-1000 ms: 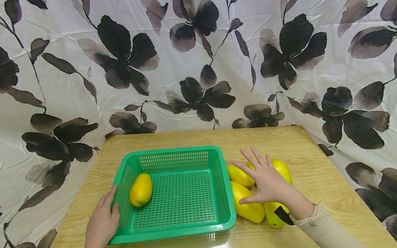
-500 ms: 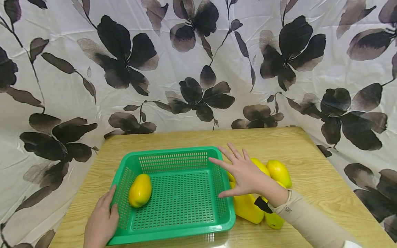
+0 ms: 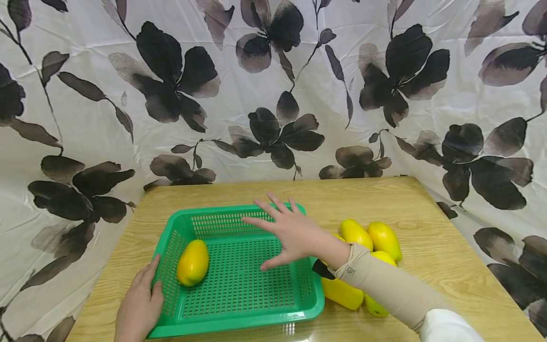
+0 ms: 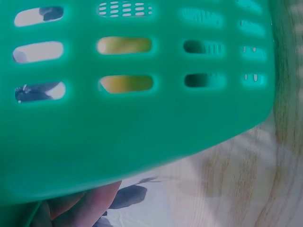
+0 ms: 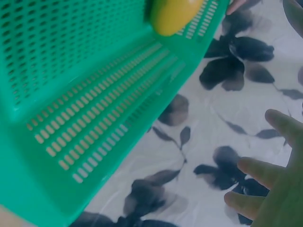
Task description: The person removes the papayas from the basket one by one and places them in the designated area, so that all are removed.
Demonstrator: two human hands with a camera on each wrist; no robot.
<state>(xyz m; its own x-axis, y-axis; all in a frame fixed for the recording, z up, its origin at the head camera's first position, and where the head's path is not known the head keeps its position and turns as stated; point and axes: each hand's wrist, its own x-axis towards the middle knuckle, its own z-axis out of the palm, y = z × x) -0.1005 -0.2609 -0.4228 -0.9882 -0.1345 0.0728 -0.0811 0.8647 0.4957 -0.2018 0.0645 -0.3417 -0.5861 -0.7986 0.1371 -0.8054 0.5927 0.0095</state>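
Observation:
A yellow mango (image 3: 193, 262) lies at the left end inside the green perforated basket (image 3: 239, 323). My left hand (image 3: 140, 299) holds the basket's left rim; in the left wrist view, its fingers (image 4: 90, 208) show just past the rim, and the rest of it is hidden. Over the right part of the basket my right hand (image 3: 295, 235) hovers with fingers spread and nothing in it. The right wrist view shows several of its fingers (image 5: 260, 172) apart from the basket, with the mango (image 5: 175, 16) farther off.
Several more yellow fruits, some tinged green, cluster right of the basket, among them one (image 3: 384, 240) at the back and a long one (image 3: 342, 293) in front. My right forearm partly covers them. Wooden tabletop (image 3: 448, 266) surrounds the basket; a floral cloth (image 3: 273, 61) hangs behind.
My right hand has moved left, from above the yellow fruits to above the basket, fingers spread throughout. My left hand, the basket and the mango inside have stayed in place.

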